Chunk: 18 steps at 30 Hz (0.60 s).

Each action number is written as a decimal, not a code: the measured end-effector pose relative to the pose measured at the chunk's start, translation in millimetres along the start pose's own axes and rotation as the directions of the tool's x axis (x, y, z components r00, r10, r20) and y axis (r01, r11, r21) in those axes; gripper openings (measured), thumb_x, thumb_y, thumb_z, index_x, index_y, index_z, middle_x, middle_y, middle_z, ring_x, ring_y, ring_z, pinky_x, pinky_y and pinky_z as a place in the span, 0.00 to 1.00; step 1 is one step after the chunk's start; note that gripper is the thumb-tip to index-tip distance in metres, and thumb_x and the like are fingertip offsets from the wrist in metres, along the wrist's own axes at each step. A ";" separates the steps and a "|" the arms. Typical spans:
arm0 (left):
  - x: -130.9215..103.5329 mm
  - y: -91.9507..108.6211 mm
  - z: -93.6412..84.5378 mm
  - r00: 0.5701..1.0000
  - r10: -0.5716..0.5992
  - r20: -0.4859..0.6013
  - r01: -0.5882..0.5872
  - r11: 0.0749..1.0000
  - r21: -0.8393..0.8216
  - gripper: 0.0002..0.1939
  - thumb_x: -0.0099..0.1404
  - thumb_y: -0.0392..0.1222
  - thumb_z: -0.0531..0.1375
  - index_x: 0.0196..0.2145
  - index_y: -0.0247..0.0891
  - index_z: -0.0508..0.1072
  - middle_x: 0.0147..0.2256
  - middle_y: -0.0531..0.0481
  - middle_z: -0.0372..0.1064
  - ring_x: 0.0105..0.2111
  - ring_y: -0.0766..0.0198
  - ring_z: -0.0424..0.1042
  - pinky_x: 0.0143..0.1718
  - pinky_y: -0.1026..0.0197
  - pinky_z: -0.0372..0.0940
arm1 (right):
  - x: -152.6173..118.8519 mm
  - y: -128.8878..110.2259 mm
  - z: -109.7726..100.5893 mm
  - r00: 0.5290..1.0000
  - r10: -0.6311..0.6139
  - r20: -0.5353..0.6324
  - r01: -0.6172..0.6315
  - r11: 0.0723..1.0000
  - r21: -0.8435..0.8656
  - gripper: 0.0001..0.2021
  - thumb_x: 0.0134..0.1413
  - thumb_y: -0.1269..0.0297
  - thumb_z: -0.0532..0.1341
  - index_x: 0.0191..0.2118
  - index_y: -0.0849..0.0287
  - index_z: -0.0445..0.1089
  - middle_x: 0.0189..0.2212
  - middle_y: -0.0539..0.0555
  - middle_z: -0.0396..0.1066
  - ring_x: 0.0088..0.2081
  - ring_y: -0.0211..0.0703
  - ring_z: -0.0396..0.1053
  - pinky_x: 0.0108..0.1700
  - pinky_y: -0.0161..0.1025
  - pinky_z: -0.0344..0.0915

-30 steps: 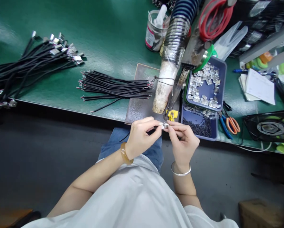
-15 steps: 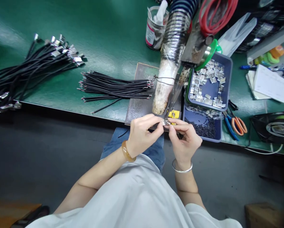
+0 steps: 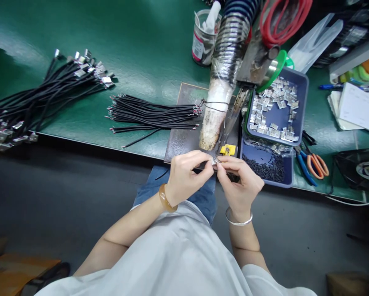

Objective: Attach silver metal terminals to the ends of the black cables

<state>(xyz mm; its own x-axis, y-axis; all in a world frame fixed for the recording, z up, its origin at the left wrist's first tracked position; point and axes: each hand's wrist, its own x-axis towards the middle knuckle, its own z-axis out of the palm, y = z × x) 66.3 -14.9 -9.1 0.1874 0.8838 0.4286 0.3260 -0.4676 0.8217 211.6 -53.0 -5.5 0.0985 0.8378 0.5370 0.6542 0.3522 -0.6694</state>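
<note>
Between both hands, at the bench's front edge, is a small silvery metal piece. My left hand pinches it from the left with thumb and forefinger. From the other side my right hand is closed in a pinch on a thin end at the same piece; what exactly it grips is too small to tell. Just above the fingertips lie a yellow block and the stained tip of a white-wrapped hose. A bundle of black cables rests left of the hose, partly on a dark plate.
Cables with metal ends lie at the left. Right of the hose stand a bin of metal pieces and a lower bin of small black parts. Pliers, papers, a fan and a plastic cup surround them.
The view has shifted slightly, so the bench items appear a little farther right. Both hands keep their pinch around the small metal piece, with only slight finger movement.
</note>
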 end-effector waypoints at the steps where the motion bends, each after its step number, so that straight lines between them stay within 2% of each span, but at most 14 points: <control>1: -1.0 -0.4 -0.2 1.000 -0.009 0.005 0.009 1.000 0.006 0.08 0.64 0.30 0.59 0.29 0.35 0.77 0.26 0.52 0.74 0.24 0.70 0.69 0.26 0.68 0.62 | -0.8 0.6 0.0 1.000 0.005 0.008 -0.005 1.000 0.001 0.07 0.57 0.76 0.66 0.37 0.55 0.73 0.37 0.49 0.80 0.37 0.36 0.78 0.37 0.31 0.76; 10: -1.2 0.4 -2.4 0.999 -0.013 0.029 0.012 1.000 0.023 0.08 0.64 0.31 0.59 0.28 0.35 0.77 0.25 0.52 0.73 0.23 0.70 0.67 0.26 0.68 0.61 | -1.1 -0.9 -1.2 0.999 -0.049 0.008 0.050 0.998 -0.040 0.08 0.57 0.76 0.65 0.38 0.54 0.73 0.37 0.49 0.80 0.38 0.38 0.79 0.39 0.33 0.77; 18: -4.6 -0.8 -0.4 0.999 -0.037 0.022 0.037 0.999 -0.012 0.08 0.64 0.30 0.59 0.29 0.35 0.77 0.26 0.51 0.75 0.24 0.69 0.70 0.28 0.67 0.62 | -6.2 0.3 1.3 1.000 0.023 0.010 -0.023 1.000 0.021 0.08 0.57 0.76 0.66 0.37 0.55 0.73 0.38 0.49 0.80 0.40 0.37 0.79 0.41 0.32 0.76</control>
<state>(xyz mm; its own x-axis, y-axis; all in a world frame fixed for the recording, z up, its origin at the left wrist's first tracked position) 64.9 -18.7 -11.6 0.1953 0.9000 0.3898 0.3212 -0.4342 0.8416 210.2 -57.5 -9.7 0.1056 0.8497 0.5166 0.6355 0.3419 -0.6923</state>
